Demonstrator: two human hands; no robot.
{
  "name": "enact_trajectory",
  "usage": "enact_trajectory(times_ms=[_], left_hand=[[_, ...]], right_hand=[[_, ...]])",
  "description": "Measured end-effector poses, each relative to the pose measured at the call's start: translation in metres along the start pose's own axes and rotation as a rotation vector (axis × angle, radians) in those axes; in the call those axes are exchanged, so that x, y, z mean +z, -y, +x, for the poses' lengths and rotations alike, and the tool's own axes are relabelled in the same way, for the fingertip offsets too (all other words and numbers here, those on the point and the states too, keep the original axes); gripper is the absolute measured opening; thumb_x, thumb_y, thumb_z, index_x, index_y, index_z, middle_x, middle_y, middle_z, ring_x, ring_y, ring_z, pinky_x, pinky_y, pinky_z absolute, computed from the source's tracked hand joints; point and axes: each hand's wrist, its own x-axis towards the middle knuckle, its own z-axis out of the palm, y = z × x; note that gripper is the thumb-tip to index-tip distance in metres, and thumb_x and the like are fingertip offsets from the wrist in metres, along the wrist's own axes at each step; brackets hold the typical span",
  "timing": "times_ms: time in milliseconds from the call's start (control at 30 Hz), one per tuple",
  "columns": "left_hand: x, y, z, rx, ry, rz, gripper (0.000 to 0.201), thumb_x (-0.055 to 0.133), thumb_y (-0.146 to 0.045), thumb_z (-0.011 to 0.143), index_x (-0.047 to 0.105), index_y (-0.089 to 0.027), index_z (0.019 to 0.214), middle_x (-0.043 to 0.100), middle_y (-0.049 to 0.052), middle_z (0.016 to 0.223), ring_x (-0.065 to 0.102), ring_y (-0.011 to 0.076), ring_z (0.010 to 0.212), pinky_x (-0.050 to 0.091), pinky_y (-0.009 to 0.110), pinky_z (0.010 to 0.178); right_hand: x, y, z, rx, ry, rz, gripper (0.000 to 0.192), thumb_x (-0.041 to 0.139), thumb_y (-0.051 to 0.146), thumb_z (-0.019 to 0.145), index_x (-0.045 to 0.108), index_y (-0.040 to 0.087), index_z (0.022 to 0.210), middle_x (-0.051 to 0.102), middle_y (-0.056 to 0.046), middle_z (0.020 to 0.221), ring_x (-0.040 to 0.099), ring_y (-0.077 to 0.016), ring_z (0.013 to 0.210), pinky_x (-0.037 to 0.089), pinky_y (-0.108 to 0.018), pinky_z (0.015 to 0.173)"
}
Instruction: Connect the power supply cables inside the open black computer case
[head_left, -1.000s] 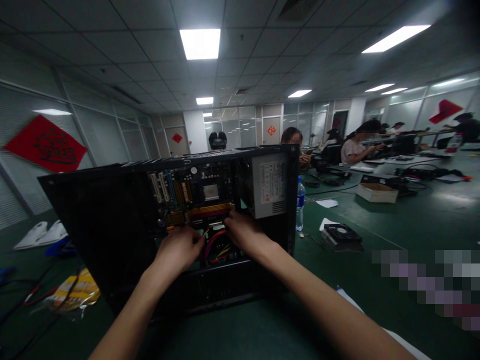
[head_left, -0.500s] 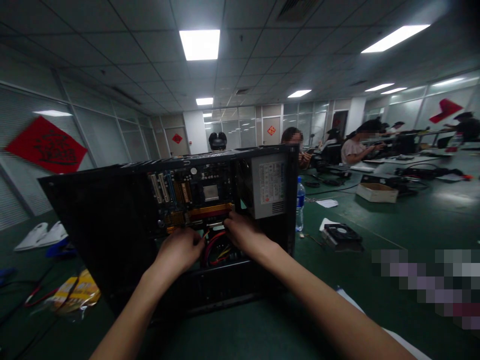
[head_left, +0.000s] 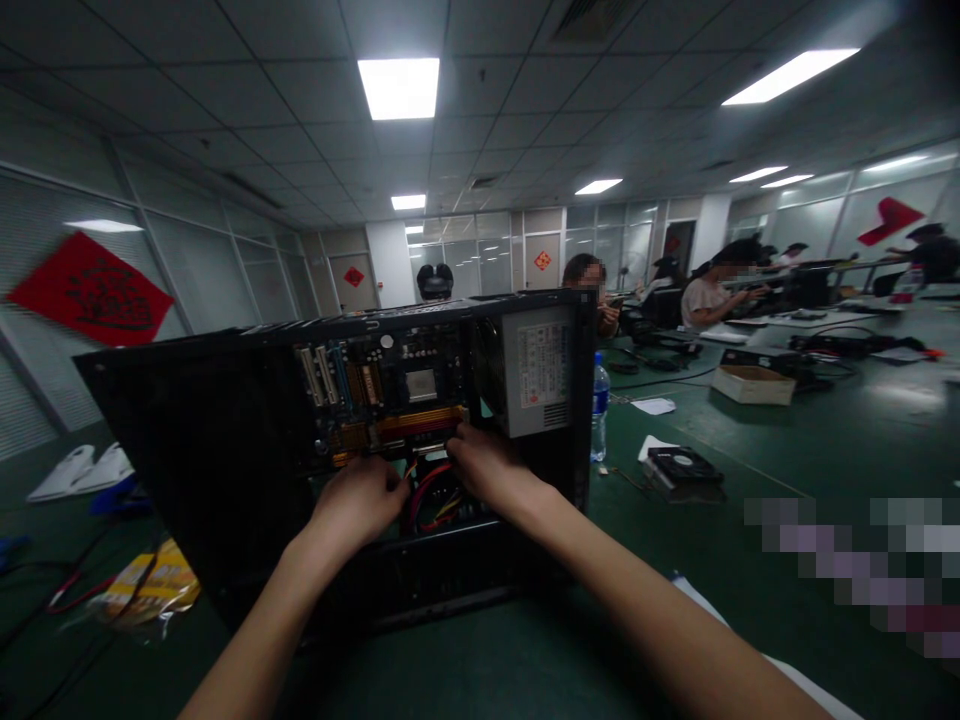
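Observation:
An open black computer case (head_left: 202, 440) stands on the green table, its motherboard (head_left: 390, 395) and grey power supply (head_left: 541, 368) facing me. Both my hands reach inside, below the motherboard's lower edge. My left hand (head_left: 358, 503) is curled with closed fingers beside a bundle of red and yellow cables (head_left: 429, 497). My right hand (head_left: 489, 468) has its fingers pressed at the board's lower edge near the power supply. The fingertips of both hands are hidden, so what they pinch is unclear.
A water bottle (head_left: 601, 405) stands right of the case, and a loose cooling fan (head_left: 684, 469) lies further right. A yellow packet (head_left: 150, 585) and cables lie at the left. Several people work at far tables; a cardboard box (head_left: 754, 385) sits there.
Almost nothing differs. My left hand has shifted slightly lower and to the right among the cables; my right hand stays in place.

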Motion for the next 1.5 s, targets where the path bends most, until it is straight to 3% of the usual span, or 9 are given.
enact_trajectory(times_ms=[267, 533, 700, 900, 1100, 1267, 1500], left_hand=[[-0.001, -0.005, -0.001, -0.037, -0.001, -0.018, 0.034, 0.045, -0.038, 0.088, 0.071, -0.02, 0.075, 0.074, 0.01, 0.081, 0.066, 0.0214, 0.071, 0.038, 0.028, 0.059], [0.015, 0.002, 0.007, -0.04, -0.074, -0.044, 0.046, 0.04, -0.05, 0.093, 0.073, -0.02, 0.082, 0.075, 0.011, 0.085, 0.068, 0.023, 0.079, 0.04, 0.029, 0.062], [0.018, 0.004, 0.011, -0.012, -0.085, -0.147, 0.038, 0.043, -0.043, 0.093, 0.074, -0.022, 0.086, 0.076, 0.01, 0.09, 0.069, 0.023, 0.086, 0.041, 0.028, 0.067], [0.017, 0.003, 0.012, 0.002, -0.053, -0.172, 0.036, 0.043, -0.037, 0.093, 0.074, -0.02, 0.089, 0.076, 0.011, 0.093, 0.069, 0.0227, 0.088, 0.042, 0.027, 0.068], [0.021, 0.006, 0.014, -0.006, -0.052, -0.214, 0.031, 0.045, -0.031, 0.09, 0.074, -0.02, 0.091, 0.076, 0.011, 0.096, 0.069, 0.0228, 0.088, 0.042, 0.028, 0.068], [0.023, 0.007, 0.016, 0.027, -0.037, -0.22, 0.031, 0.044, -0.027, 0.09, 0.073, -0.019, 0.082, 0.076, 0.011, 0.091, 0.069, 0.0217, 0.083, 0.041, 0.027, 0.064], [0.025, 0.009, 0.016, 0.023, -0.056, -0.234, 0.032, 0.044, -0.03, 0.09, 0.074, -0.02, 0.087, 0.076, 0.012, 0.097, 0.069, 0.0229, 0.09, 0.042, 0.028, 0.069]], right_hand=[[0.004, -0.001, 0.001, -0.005, -0.015, -0.002, 0.018, 0.049, 0.016, 0.092, 0.065, 0.015, 0.099, 0.06, -0.01, 0.108, 0.06, -0.019, 0.089, 0.044, -0.027, 0.071], [0.003, 0.001, 0.002, -0.055, -0.033, 0.023, 0.015, 0.049, 0.015, 0.093, 0.063, 0.014, 0.098, 0.058, -0.009, 0.107, 0.06, -0.0174, 0.087, 0.044, -0.026, 0.071], [-0.002, 0.008, 0.002, -0.129, -0.072, -0.015, 0.018, 0.044, 0.008, 0.092, 0.06, 0.012, 0.101, 0.056, -0.011, 0.108, 0.061, -0.0169, 0.083, 0.046, -0.027, 0.069], [-0.001, 0.009, 0.02, -0.232, 0.022, -0.164, 0.022, 0.041, 0.007, 0.094, 0.058, 0.011, 0.106, 0.057, -0.012, 0.108, 0.064, -0.0199, 0.084, 0.048, -0.029, 0.067], [0.003, 0.009, 0.03, -0.296, 0.027, -0.247, 0.024, 0.036, 0.007, 0.096, 0.057, 0.009, 0.107, 0.057, -0.014, 0.11, 0.066, -0.0222, 0.089, 0.051, -0.032, 0.069], [0.01, 0.005, 0.031, -0.321, 0.02, -0.305, 0.026, 0.033, 0.01, 0.098, 0.056, 0.01, 0.109, 0.058, -0.015, 0.107, 0.065, -0.0222, 0.089, 0.051, -0.032, 0.068], [0.018, -0.006, 0.037, -0.44, 0.009, -0.35, 0.024, 0.034, 0.015, 0.1, 0.056, 0.01, 0.108, 0.06, -0.012, 0.103, 0.063, -0.0201, 0.09, 0.047, -0.028, 0.067]])
